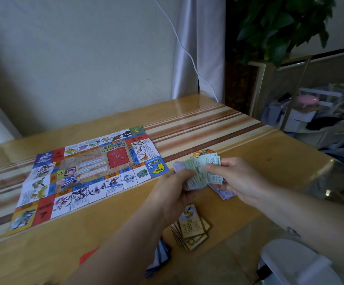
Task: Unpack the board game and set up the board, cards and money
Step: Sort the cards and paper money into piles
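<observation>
The paper game board [88,177] lies unfolded and flat on the left of the wooden table [270,153]. Above the table, right of the board, my left hand [175,192] grips a thick stack of play money [198,171]. My right hand [235,177] pinches the top green notes of that stack, with some purple notes [224,193] held underneath. A pile of yellow character cards [191,227] sits on the table below my hands. A pile of blue cards [160,256] lies partly hidden under my left forearm. Orange and green pieces [205,153] show behind the money.
A red item [87,257] peeks out at the table's front by my left arm. A white object [294,262] sits at the lower right. Beyond the table's right edge are a plant, a stand and cluttered bags. A white cable hangs along the wall.
</observation>
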### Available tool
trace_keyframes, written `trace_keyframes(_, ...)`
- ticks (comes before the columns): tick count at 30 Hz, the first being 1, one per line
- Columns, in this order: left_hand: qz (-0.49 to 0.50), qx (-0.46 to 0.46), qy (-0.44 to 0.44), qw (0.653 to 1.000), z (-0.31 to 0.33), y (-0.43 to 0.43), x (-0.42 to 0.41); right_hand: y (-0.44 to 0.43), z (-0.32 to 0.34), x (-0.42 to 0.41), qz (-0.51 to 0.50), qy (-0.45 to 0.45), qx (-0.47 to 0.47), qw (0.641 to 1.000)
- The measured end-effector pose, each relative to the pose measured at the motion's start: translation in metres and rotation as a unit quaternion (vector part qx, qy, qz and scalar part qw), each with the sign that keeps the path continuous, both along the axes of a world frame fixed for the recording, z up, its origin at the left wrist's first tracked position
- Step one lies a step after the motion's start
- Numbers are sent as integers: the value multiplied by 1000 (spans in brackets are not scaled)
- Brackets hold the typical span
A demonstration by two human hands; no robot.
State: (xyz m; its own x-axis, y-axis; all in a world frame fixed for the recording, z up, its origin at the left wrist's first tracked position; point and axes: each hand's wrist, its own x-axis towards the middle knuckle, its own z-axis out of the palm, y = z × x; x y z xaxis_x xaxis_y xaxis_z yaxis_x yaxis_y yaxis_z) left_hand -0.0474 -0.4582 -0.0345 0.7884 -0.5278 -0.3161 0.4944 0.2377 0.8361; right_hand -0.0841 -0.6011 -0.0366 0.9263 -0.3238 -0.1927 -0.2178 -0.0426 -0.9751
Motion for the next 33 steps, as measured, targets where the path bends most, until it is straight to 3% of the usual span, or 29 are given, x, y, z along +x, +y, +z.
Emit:
trace_keyframes(18,44,69,-21,996,-4,-3,-3,5,4,-4,9,3,-18,1000)
trace_keyframes(25,48,28,25,998,-1,1,-1,-12,8,0,-8,30,88,996)
trace_keyframes(27,56,8,46,997,-1,3,1,-26,11,1,-10,31,45,998)
trace_keyframes(29,59,-3,60,996,-1,3,3,-44,15,0,-12,21,-70,997)
trace_keyframes(33,54,-2,80,995,0,0,3,-82,16,0,10,59,-282,958)
